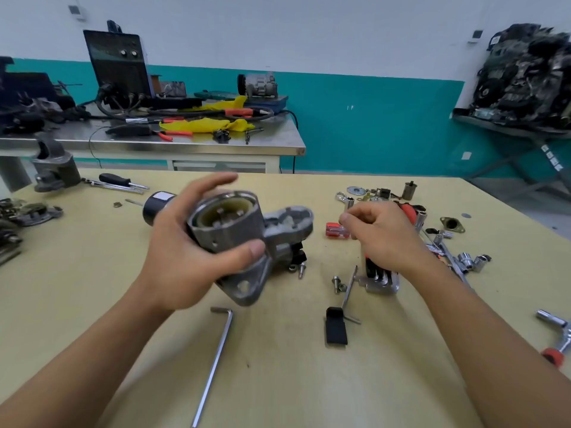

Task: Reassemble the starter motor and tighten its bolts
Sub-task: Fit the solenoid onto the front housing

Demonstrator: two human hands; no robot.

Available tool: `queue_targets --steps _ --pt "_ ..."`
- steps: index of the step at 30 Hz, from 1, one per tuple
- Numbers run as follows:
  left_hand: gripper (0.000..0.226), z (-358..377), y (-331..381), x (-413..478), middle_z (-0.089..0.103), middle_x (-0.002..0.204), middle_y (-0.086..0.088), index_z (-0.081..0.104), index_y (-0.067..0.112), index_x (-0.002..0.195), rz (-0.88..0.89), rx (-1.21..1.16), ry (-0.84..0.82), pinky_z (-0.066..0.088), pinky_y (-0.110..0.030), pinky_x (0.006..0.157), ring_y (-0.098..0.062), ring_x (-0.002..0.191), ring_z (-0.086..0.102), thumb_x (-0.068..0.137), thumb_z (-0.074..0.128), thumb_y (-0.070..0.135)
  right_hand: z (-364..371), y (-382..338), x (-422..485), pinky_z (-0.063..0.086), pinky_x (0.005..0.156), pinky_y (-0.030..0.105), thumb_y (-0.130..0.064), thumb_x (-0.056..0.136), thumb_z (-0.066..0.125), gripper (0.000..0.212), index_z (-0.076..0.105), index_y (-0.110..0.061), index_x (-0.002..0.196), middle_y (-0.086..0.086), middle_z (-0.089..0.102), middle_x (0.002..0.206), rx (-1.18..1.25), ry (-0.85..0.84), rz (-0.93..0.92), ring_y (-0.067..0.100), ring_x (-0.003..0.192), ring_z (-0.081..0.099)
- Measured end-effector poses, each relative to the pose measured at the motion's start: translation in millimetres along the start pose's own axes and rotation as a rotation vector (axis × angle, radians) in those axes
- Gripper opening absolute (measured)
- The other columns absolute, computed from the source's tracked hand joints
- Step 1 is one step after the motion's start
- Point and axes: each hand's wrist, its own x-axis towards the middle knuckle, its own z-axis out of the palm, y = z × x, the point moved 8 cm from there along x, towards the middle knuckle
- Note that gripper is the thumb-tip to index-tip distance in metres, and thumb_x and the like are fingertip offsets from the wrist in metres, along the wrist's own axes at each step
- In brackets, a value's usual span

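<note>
My left hand (185,245) grips the grey metal starter motor housing (234,233) and holds it tilted above the yellow table (278,366), open end up, gears visible inside. A black cylindrical motor body (156,205) lies behind that hand. My right hand (380,233) hovers to the right with fingers curled, fingertips pinched together; whether they hold a small part is unclear. Loose bolts (301,269) lie under the housing, and two more bolts (337,284) lie further right. A long hex key (216,359) lies on the table in front.
A hex key set in a metal holder (378,281), a black clip (336,325), a red-handled tool (335,230), sockets (472,262) and small parts (370,193) lie at right. A ratchet (556,335) sits at the right edge. A screwdriver (119,180) and metal parts (27,211) lie at left.
</note>
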Motion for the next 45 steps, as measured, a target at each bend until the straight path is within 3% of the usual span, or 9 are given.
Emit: queue_targets --steps 11,16,20,24,28,33,37,41,45 --pt "0.089 -28 -13 6 0.071 0.104 0.001 0.049 0.033 0.142 -0.090 -0.074 0.114 0.059 -0.029 0.078 -0.020 0.095 0.072 0.061 0.087 0.034 33 2 -5 0.045 0.069 0.011 -0.026 0.092 0.071 0.015 0.073 -0.040 0.087 -0.023 0.070 0.085 -0.129 -0.204 -0.021 -0.015 0.081 0.061" --pt "0.094 -13 -13 1 0.071 0.102 0.007 0.047 0.029 0.144 -0.102 -0.044 0.057 0.057 -0.027 0.078 -0.015 0.094 0.071 0.059 0.087 0.037 51 -6 -9 0.040 0.068 0.012 -0.031 0.092 0.070 0.029 0.067 -0.028 0.120 -0.018 0.068 0.105 -0.221 -0.263 -0.021 -0.006 0.085 0.060" --pt "0.096 -8 -13 0 0.071 0.103 0.009 0.046 0.029 0.144 -0.104 -0.019 0.041 0.057 -0.024 0.080 -0.014 0.097 0.070 0.059 0.087 0.039 38 -17 -18 0.042 0.061 0.017 -0.050 0.083 0.075 0.023 0.070 -0.031 0.093 -0.012 0.067 0.093 -0.374 -0.391 0.009 -0.002 0.079 0.060" --pt "0.096 -2 -11 -1 0.070 0.104 0.009 0.046 0.029 0.144 -0.098 0.000 0.016 0.057 -0.026 0.082 -0.016 0.100 0.070 0.059 0.088 0.040 38 -31 -43 0.051 0.061 0.027 -0.071 0.071 0.072 0.046 0.075 -0.027 0.084 -0.010 0.069 0.066 -0.626 -0.603 0.051 0.004 0.076 0.064" --pt "0.095 1 -9 -2 0.071 0.106 0.011 0.047 0.028 0.144 -0.077 0.029 -0.003 0.055 -0.021 0.082 -0.014 0.102 0.069 0.060 0.088 0.040 61 -42 -58 0.055 0.068 0.035 -0.052 0.076 0.077 0.036 0.077 -0.018 0.088 0.005 0.074 0.089 -0.696 -0.734 -0.003 0.022 0.089 0.068" --pt "0.091 6 -8 -5 0.069 0.109 0.011 0.048 0.032 0.142 -0.074 0.029 -0.030 0.054 -0.020 0.083 -0.015 0.106 0.068 0.060 0.087 0.041 52 -41 -51 0.052 0.054 0.021 -0.027 0.079 0.080 0.014 0.074 -0.024 0.092 -0.005 0.076 0.072 -0.400 -0.646 0.052 0.006 0.061 0.070" --pt "0.091 11 -8 -6 0.069 0.109 0.012 0.049 0.032 0.141 -0.070 0.038 -0.055 0.053 -0.017 0.084 -0.014 0.107 0.068 0.059 0.087 0.041 2 -36 -27 0.053 0.058 0.021 -0.021 0.086 0.077 0.005 0.076 -0.018 0.089 0.000 0.078 0.080 0.186 -0.257 0.147 0.013 0.070 0.075" --pt "0.088 18 -6 -9 0.069 0.112 0.011 0.050 0.032 0.139 -0.052 0.030 -0.075 0.051 -0.015 0.086 -0.013 0.109 0.067 0.059 0.088 0.039 -11 -48 -23 0.051 0.052 0.022 -0.028 0.079 0.069 0.017 0.077 -0.014 0.074 0.008 0.073 0.074 0.862 -0.128 0.146 0.017 0.062 0.067" --pt "0.082 30 -2 -14 0.070 0.113 0.006 0.054 0.031 0.135 -0.010 0.034 -0.102 0.051 -0.017 0.090 -0.017 0.110 0.067 0.060 0.088 0.036 11 -71 -33 0.044 0.047 0.019 -0.038 0.076 0.064 0.024 0.076 -0.022 0.064 -0.002 0.065 0.058 0.771 -0.070 0.031 0.009 0.048 0.055"
